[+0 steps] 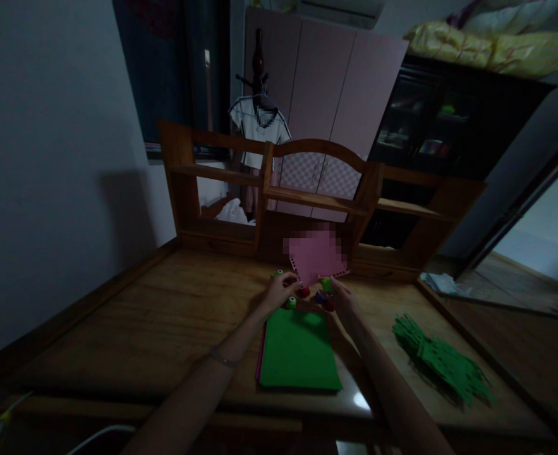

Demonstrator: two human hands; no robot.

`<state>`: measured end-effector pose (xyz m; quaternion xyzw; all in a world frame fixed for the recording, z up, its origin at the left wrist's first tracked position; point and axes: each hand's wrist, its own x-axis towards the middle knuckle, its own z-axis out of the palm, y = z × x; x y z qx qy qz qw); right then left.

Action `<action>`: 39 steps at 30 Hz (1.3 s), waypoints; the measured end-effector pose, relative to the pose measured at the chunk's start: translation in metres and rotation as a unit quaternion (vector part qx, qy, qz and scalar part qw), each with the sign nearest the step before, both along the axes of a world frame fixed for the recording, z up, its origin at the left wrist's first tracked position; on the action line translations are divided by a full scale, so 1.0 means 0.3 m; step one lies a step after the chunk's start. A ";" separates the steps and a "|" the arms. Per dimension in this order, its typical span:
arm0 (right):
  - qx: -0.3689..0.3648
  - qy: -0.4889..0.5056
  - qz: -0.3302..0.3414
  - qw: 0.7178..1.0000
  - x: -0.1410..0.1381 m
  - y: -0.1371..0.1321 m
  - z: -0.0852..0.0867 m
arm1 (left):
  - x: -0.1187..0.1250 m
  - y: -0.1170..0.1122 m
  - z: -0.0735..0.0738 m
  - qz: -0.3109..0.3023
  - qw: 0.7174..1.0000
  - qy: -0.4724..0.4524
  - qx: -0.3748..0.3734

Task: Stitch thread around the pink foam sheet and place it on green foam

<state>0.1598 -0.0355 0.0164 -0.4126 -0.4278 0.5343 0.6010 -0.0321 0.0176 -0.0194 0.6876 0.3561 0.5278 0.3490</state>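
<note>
A sheet of pink paper [314,259] stands tilted above the far middle of the desk, with a row of small dark holes along its lower edges. My left hand [279,292] pinches the paper near its lower left corner. My right hand [345,299] has its fingers closed on a small green craft punch [327,284] at the paper's lower edge. Around my hands lie more small punches: a red one [304,292], a green one [291,303] and a purple one [320,296]. Nearer to me lies a stack of green paper [300,351], with pink sheets showing at its left edge.
Cut green paper pieces [440,360] lie in a heap on the right of the wooden desk [165,322]. A wooden shelf unit [316,199] rises along the desk's far edge. A wall [70,158] stands to the left. White cables [103,430] hang at the near left.
</note>
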 end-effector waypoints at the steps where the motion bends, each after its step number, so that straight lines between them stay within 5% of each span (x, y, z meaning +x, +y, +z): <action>1: 0.001 0.001 0.001 1.000 -0.001 -0.002 0.002 | 0.000 0.000 0.001 0.002 1.000 -0.002 -0.002; 39: 0.013 0.024 0.022 0.999 -0.011 -0.027 0.027 | -0.003 -0.004 0.006 -0.007 1.000 0.013 0.000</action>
